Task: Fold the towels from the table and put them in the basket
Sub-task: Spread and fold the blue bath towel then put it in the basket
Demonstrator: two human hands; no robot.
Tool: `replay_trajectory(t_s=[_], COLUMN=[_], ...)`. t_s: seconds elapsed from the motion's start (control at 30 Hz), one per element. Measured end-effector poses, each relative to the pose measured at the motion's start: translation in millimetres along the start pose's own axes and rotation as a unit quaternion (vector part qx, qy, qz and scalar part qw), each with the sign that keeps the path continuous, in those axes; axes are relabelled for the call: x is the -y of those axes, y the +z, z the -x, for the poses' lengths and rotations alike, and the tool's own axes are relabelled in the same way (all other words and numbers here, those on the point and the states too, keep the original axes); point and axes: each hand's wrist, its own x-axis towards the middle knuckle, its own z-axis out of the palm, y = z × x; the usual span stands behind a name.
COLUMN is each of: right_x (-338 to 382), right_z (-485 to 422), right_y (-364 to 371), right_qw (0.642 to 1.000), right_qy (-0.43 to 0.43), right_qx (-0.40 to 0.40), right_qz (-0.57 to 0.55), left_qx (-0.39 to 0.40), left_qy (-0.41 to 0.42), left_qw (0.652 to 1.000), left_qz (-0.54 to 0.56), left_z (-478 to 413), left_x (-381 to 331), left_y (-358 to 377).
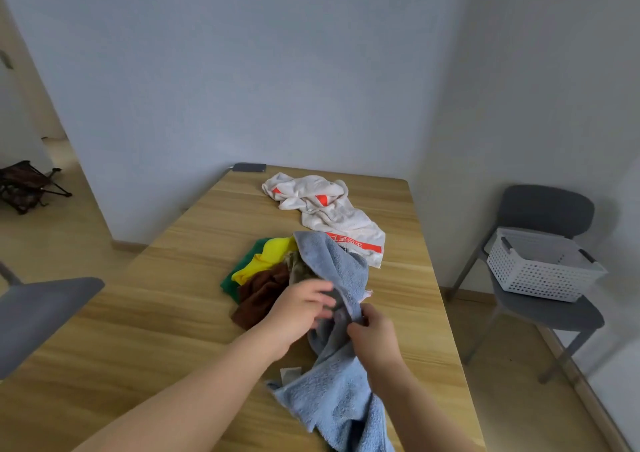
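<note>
Blue towel: the blue towel [341, 396] lies rumpled on the wooden table [173, 313], running from the heap down to the near edge, its middle lifted between the two hands, probably to find an edge before folding.
Right hand: the right hand [374, 339] has its fingers curled and pinches a fold of the towel.
Left hand: the left hand [299, 307] reaches onto the same fold; its fingers are blurred, so a grip cannot be told.
Heap: a brown towel [263, 294], yellow towel [268, 257] and green towel [242, 261] lie bunched under and beside the blue one, and may drag along if it is pulled.
White towel: a white towel with red print [325, 209] lies crumpled farther back, touching the blue one.
Basket: the white basket [533, 278] sits on a grey chair [550, 209] right of the table, well apart; no towel shows in it.
Far edge: a dark flat device [249, 167].
</note>
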Motion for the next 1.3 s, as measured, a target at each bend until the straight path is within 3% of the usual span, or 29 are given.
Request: replay_trajectory(t_s=[0.03, 0.1, 0.2, 0.4, 0.57, 0.73, 0.83, 0.9, 0.93, 1.0, 1.07, 1.17, 1.23, 1.3], right_x=[5.1, 15.5, 28.1, 33.6, 58.1, 85.8, 84.5, 75.8, 69.7, 58.8, 49.0, 37.4, 23.7, 4.9], right_z=[-0.9, -0.4, 0.8, -5.2, -2.9, 5.7, 7.1, 6.5, 5.2, 3.0, 0.9, 2.0, 1.7, 1.6], right_y=[-1.7, -4.3, -9.5, -29.4, -34.9, -35.4, -35.7, -34.5, -34.2, -33.6, -31.7, -28.3, -27.9, -28.9], right_qw=[1.0, 0.999, 0.997, 0.979, 0.968, 0.952, 0.957, 0.967, 0.971, 0.975, 0.965, 0.938, 0.93, 0.922], right_qy=[-0.008, -0.024, -0.043, -0.084, -0.163, -0.236, -0.211, -0.182, -0.168, -0.137, -0.125, -0.164, -0.171, -0.137], right_qx=[0.001, 0.013, 0.034, -0.046, -0.139, -0.192, -0.197, -0.177, -0.163, -0.131, -0.12, -0.144, -0.136, -0.072], right_qz=[-0.004, -0.021, -0.053, 0.181, 0.127, 0.034, 0.003, 0.029, 0.054, 0.114, 0.198, 0.268, 0.295, 0.355], left_qx=[-0.032, -0.02, 0.025, -0.061, -0.164, -0.255, -0.183, -0.043, 0.037, 0.127, 0.055, -0.132, -0.127, -0.027], left_qy=[0.055, 0.137, 0.151, 0.197, 0.287, 0.363, 0.319, 0.218, 0.148, 0.041, 0.028, 0.087, 0.122, 0.128], left_qw=[0.991, 0.93, 0.863, 0.919, 0.935, 0.896, 0.925, 0.944, 0.928, 0.835, 0.762, 0.747, 0.75, 0.75], left_qz=[-0.121, -0.341, -0.48, -0.336, -0.13, -0.006, -0.095, -0.245, -0.339, -0.534, -0.645, -0.646, -0.638, -0.649], left_z=[-5.2, -13.8, -23.3, -19.3, -6.4, 6.3, 4.2, 2.8, 1.5, 0.0, 0.7, -0.4, 1.8, 8.1], left_x=[2.0, 3.5, -2.0, -33.2, -72.8, -100.2, -86.7, -67.9, -57.7, -39.3, -31.8, -22.3, -4.9, 21.3], left_y=[-3.1, -7.8, -11.0, -19.0, -29.4, -53.9, -64.5, -71.9, -74.7, -76.2, -74.6, -70.3, -62.6, -50.7])
